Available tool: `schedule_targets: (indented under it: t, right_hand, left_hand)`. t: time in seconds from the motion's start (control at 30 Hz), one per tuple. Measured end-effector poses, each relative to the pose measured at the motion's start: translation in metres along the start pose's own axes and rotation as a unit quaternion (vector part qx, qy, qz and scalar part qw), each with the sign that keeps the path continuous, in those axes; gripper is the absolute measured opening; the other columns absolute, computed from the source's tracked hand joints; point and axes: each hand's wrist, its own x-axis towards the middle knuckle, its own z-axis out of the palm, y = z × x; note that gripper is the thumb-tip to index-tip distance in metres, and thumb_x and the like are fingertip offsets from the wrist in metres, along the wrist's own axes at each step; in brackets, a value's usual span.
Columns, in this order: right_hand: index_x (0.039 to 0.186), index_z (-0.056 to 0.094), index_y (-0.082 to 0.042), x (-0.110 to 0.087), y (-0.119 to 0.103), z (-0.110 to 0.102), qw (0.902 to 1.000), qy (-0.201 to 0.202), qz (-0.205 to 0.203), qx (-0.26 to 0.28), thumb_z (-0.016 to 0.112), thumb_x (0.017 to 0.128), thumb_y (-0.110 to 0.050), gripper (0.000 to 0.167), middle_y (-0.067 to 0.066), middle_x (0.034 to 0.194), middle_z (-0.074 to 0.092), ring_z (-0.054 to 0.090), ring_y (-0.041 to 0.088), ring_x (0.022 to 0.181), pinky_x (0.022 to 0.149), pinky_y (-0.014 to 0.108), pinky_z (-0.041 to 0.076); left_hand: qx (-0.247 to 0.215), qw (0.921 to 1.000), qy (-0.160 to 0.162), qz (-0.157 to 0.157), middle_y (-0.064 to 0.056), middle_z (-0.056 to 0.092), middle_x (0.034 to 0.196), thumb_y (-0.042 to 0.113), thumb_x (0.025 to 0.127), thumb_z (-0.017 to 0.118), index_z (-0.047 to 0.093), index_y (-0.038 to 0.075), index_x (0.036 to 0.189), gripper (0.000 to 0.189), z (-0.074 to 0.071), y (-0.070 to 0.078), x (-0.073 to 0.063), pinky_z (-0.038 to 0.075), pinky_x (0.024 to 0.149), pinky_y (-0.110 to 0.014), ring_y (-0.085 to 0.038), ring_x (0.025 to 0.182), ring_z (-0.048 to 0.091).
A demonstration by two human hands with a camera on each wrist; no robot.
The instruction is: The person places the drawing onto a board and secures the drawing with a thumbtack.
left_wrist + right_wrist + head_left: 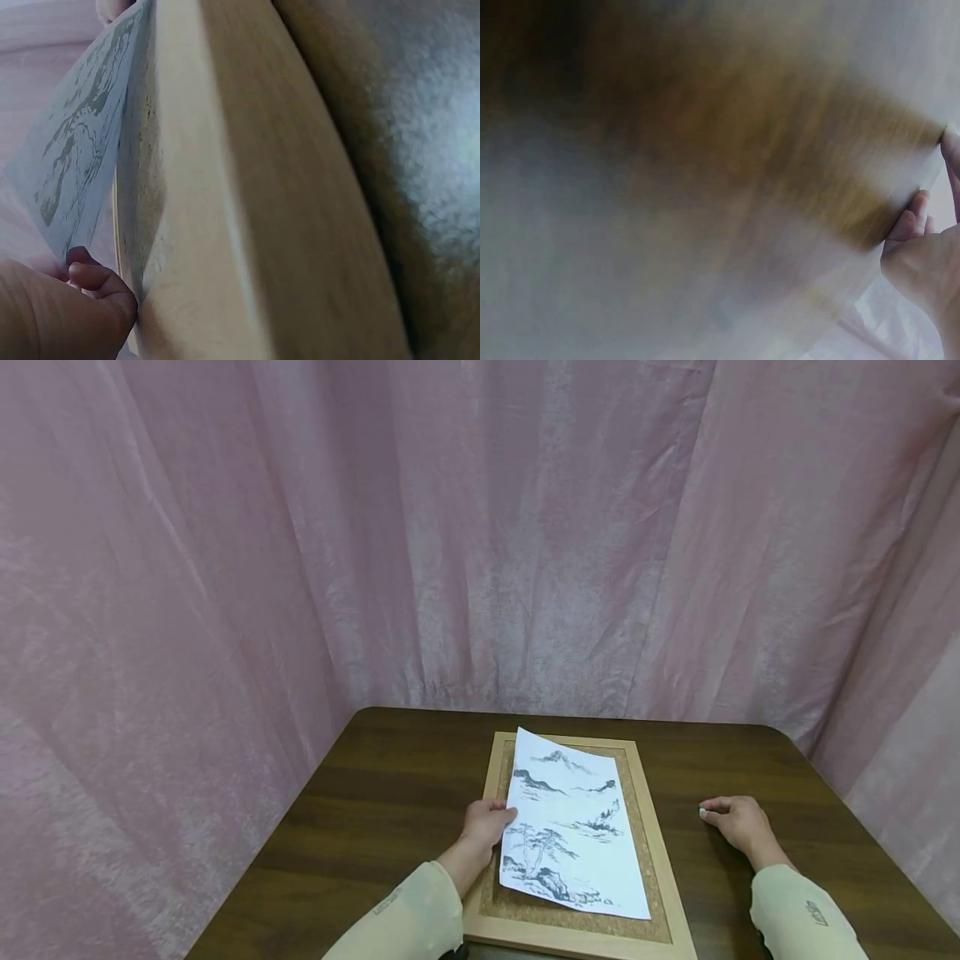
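Note:
A white sheet of paper [573, 827] printed with an ink landscape of mountains and trees lies slanted over a wood-framed cork board [495, 927]. My left hand [480, 831] pinches the sheet's left edge, thumb on top. In the left wrist view the paper [79, 142] rises at an angle from the board, held by the left hand [82, 300]. To the right of the board, my right hand [738, 822] is low over the table, a tiny whitish piece [702, 811] at its thumb and fingertips; its kind is too small to tell. The right wrist view shows that hand's fingers [911, 217] at the tabletop.
The dark brown wooden table [390, 777] has rounded far corners. Pink velvety curtains [525, 568] hang behind it and along both sides. The board's pale wooden frame [247, 225] stands a little above the tabletop.

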Motion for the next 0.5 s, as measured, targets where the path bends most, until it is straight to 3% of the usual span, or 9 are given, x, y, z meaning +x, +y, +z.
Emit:
schedule_targets:
  t: [0.5]
  right_hand:
    - [0.11,0.072,0.003,-0.0004,0.0008,-0.0012,0.9999,-0.009,0.009,0.011,0.065,0.096,-0.017,0.025,0.035,0.123,0.058,0.047,0.057,0.116,0.095,0.065,0.037]
  left_hand:
    - [0.002,1.0,-0.001,0.001,-0.011,0.064,0.089,0.004,0.088,0.07,0.066,-0.008,0.097,0.015,0.0012,0.005,-0.0045,0.052,0.075,-0.039,-0.021,0.082,0.059]
